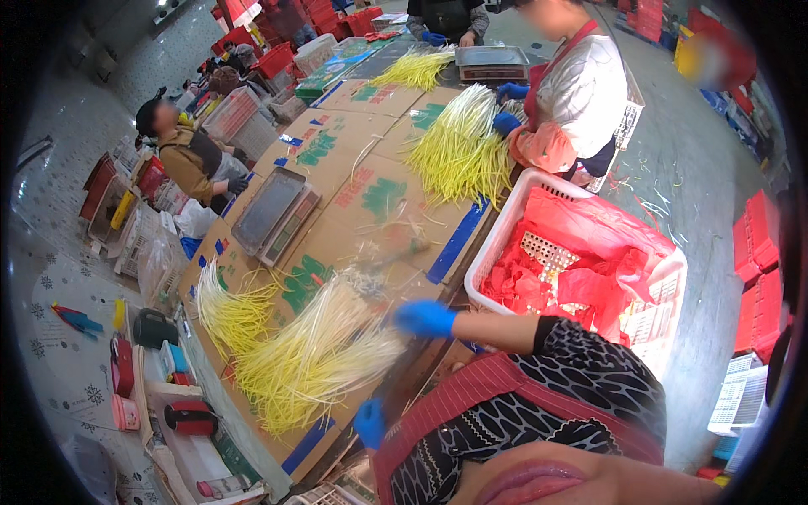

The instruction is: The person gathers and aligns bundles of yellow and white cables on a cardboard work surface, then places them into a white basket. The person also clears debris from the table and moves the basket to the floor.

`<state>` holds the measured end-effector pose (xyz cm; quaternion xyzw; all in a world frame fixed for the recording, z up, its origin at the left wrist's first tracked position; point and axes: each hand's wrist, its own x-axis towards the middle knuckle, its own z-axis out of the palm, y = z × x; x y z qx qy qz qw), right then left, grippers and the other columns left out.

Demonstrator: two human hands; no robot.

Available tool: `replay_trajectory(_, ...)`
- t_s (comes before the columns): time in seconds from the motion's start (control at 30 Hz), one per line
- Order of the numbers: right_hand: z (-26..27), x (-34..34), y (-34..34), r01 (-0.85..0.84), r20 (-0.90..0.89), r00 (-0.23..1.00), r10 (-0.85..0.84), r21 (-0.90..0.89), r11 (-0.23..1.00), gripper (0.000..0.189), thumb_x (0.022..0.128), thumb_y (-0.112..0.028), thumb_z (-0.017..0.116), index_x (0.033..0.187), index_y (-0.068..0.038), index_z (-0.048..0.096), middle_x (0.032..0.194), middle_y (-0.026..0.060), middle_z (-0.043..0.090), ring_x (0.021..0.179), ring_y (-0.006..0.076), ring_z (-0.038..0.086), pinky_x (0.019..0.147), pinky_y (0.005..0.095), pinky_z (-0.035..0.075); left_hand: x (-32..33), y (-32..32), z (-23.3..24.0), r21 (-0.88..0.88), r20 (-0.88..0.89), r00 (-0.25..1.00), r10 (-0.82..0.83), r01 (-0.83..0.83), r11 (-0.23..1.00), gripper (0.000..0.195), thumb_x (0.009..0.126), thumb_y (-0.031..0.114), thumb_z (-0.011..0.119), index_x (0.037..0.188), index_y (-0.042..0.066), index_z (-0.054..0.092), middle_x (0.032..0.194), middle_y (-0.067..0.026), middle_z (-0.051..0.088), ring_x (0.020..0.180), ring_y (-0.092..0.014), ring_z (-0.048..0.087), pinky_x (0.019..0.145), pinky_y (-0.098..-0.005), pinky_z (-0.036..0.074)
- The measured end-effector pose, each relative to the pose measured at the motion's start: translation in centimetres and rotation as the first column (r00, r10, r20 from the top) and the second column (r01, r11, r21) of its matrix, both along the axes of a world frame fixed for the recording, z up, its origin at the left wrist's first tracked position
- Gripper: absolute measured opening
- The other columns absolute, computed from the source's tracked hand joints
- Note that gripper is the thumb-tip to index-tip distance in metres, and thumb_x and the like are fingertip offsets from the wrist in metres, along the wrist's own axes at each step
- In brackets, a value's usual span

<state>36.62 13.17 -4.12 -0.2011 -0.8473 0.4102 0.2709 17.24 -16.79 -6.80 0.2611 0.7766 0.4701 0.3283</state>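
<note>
A large pile of yellow-green vegetable stalks with white ends [309, 360] lies on the cardboard-covered table [353, 227] before me. My right hand [424, 318], in a blue glove, is beside the white ends at the table's near edge; motion blur hides whether its fingers hold anything. Lower down, my left hand [370, 424], also blue-gloved, is by the table edge close to my apron, its fingers partly hidden. A smaller bunch of stalks [233, 306] rests left of the pile. Beyond them stands a scale with a metal tray [275, 214].
At right stands a white plastic crate [483, 252] with red plastic bags [587, 284]. A co-worker [577, 95] handles another stalk pile [464, 148] near a second scale [492, 60]. Another person [196, 154] stands across the table. Shelves with a red kettle [190, 418] are lower left.
</note>
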Motion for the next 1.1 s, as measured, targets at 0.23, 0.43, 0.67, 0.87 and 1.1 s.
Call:
replay_trajectory(0.23,-6.7,4.6,-10.6,-0.354,0.322,0.848,0.422,-0.247,0.902,0.032,0.089,-0.034,0.058,0.100,-0.007,0.071,0.099,0.0198,0.070,0.087,0.0368,0.068,0.078,0.0465,0.053,0.2,-1.8,-10.3,-0.063,-0.247,0.919,-0.306,0.300,0.952,0.026,0.094,0.029,0.065,0.085,0.005,0.067,0.078,-0.0090,0.064,0.066,-0.019,0.057,0.060,-0.0348,0.047)
replay_trajectory(0.43,-12.1,9.7,-10.8,-0.218,0.627,0.712,0.316,-0.230,0.948,0.037,0.087,-0.036,0.057,0.104,-0.006,0.072,0.102,0.0201,0.070,0.093,0.0390,0.067,0.081,0.0484,0.053,5.8,2.7,-9.8,-0.159,-0.088,0.919,-0.383,0.367,0.916,0.023,0.094,0.027,0.065,0.088,0.004,0.067,0.082,-0.0091,0.065,0.070,-0.019,0.058,0.063,-0.0343,0.048)
replay_trajectory(0.67,-16.6,13.0,-13.0,-0.141,0.642,0.656,0.397,-0.412,0.900,0.038,0.085,-0.035,0.059,0.105,-0.006,0.073,0.106,0.0198,0.070,0.096,0.0389,0.067,0.083,0.0470,0.053,8.6,6.2,-6.1,-0.170,-0.056,0.877,-0.477,0.462,0.870,0.021,0.094,0.024,0.065,0.092,0.003,0.067,0.086,-0.0091,0.066,0.074,-0.018,0.059,0.067,-0.0338,0.048)
replay_trajectory(0.87,-20.4,19.4,-13.8,0.097,0.722,0.605,0.336,-0.485,0.869,0.039,0.083,-0.035,0.060,0.107,-0.007,0.073,0.110,0.0196,0.070,0.099,0.0388,0.068,0.085,0.0457,0.053,8.6,5.8,-6.3,-0.154,-0.026,0.854,-0.519,0.509,0.847,0.020,0.094,0.022,0.065,0.096,0.003,0.067,0.089,-0.0091,0.066,0.078,-0.018,0.059,0.071,-0.0334,0.049)
replay_trajectory(1.1,-23.7,25.8,-16.8,0.425,0.865,0.454,0.214,-0.421,0.801,0.040,0.082,-0.035,0.061,0.109,-0.008,0.073,0.113,0.0182,0.070,0.101,0.0378,0.068,0.086,0.0450,0.053,5.7,3.9,-6.6,-0.114,0.025,0.836,-0.548,0.547,0.829,0.019,0.094,0.020,0.065,0.100,0.002,0.067,0.093,-0.0092,0.067,0.083,-0.017,0.060,0.075,-0.0328,0.049)
